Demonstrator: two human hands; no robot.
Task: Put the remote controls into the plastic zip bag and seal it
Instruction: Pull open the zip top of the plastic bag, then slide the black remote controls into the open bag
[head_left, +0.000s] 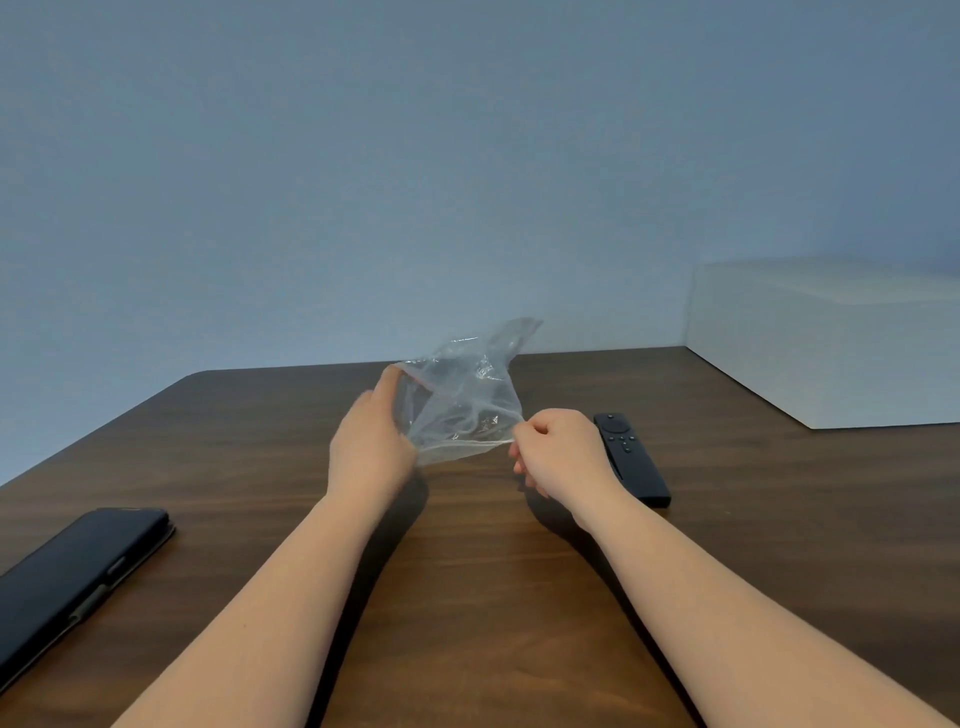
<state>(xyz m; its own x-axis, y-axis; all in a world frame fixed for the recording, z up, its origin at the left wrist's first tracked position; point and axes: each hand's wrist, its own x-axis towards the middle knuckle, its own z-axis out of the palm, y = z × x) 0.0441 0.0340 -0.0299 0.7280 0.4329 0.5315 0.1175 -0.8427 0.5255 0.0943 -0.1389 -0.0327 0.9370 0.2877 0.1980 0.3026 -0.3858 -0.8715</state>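
1. Bag (462, 400) of thin, clear, crinkly plastic is held up just above the brown wooden counter (467, 571), between the two hands.
2. Left hand (371, 447) has its fingers closed on the bag's left side, near the mouth with its thin red strip, thumb pointing up.
3. Right hand (558, 449) is curled, with thumb and finger pinching the bag's right corner.
4. Both bare arms reach straight forward over the counter.
5. One remote (631, 457), long, flat and black with small round buttons, lies on the counter just beside the right hand.
6. A dark flat case (78, 582) lies far left. A white box (836, 338) sits at the back right.
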